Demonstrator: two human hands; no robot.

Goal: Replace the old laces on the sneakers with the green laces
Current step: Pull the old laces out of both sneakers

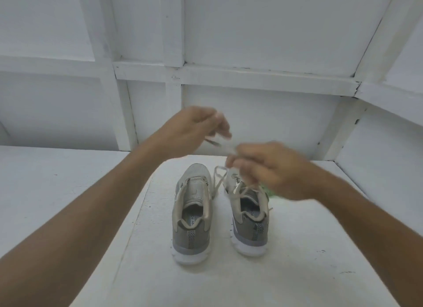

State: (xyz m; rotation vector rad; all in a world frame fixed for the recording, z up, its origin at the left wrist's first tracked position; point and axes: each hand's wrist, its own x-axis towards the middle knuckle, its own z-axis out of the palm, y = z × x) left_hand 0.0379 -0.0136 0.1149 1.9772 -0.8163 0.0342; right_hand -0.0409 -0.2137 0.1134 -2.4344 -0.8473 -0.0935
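Two grey sneakers stand side by side on a white table (297, 249), heels toward me. The left sneaker (193, 212) shows no lace in its eyelets. The right sneaker (249, 217) still carries a loose beige lace over its tongue. Both hands are raised above the shoes and blurred. My left hand (196, 130) and my right hand (267, 167) each pinch a stretch of a beige old lace (220, 144) between them; its loop hangs down between the shoes. A bit of green lace (269, 191) peeks out behind my right hand, mostly hidden.
White panelled walls (251, 31) with a ledge close off the table at the back and right. A lower white surface (57, 180) lies to the left of the table.
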